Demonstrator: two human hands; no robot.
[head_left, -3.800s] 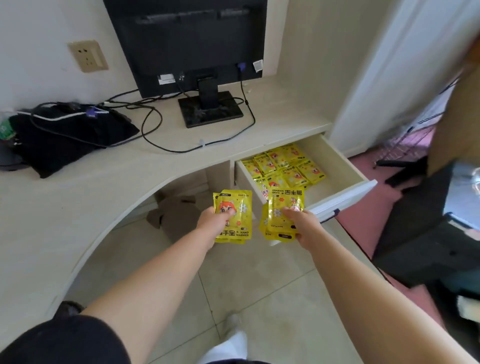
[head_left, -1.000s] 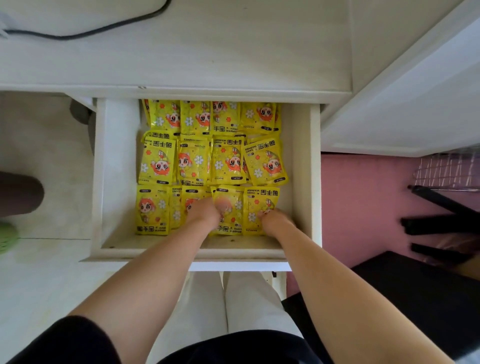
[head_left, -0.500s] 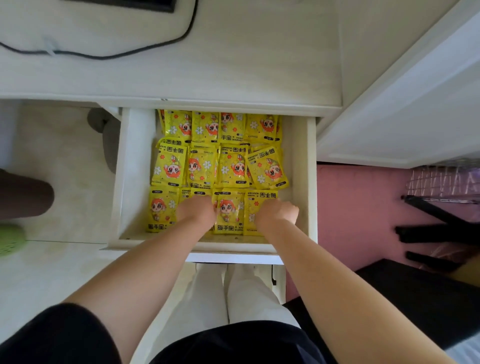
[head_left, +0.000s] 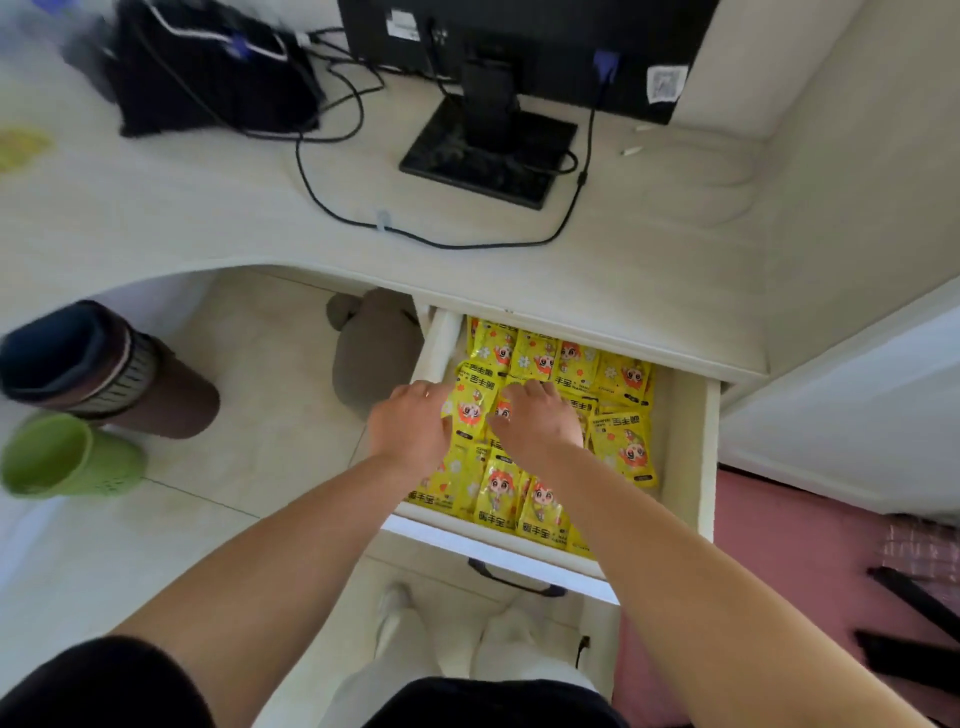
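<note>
An open white drawer (head_left: 691, 467) under the desk holds several yellow hand-warmer packets (head_left: 623, 447) laid in rows. Both my hands are inside it, over the middle row at the left. My left hand (head_left: 410, 426) lies against the drawer's left wall, its thumb touching the edge of one yellow packet (head_left: 472, 405). Just right of that packet, my right hand (head_left: 540, 421) rests on the neighbouring packets, fingers bent down onto them. Neither hand visibly lifts a packet. The packets under my hands are hidden.
On the pale desk (head_left: 208, 208) stand a black monitor (head_left: 519, 31) on its base (head_left: 483, 156), loose cables (head_left: 332, 208) and a black bag (head_left: 208, 78). A brown bin (head_left: 104, 369) and a green bin (head_left: 67, 457) stand on the floor at left. Pink mat (head_left: 779, 545) at right.
Both hands moved from the drawer's front row to the middle row at the left. Earlier each held a packet stack; those now lie in the drawer. The view tilted up onto the desk.
</note>
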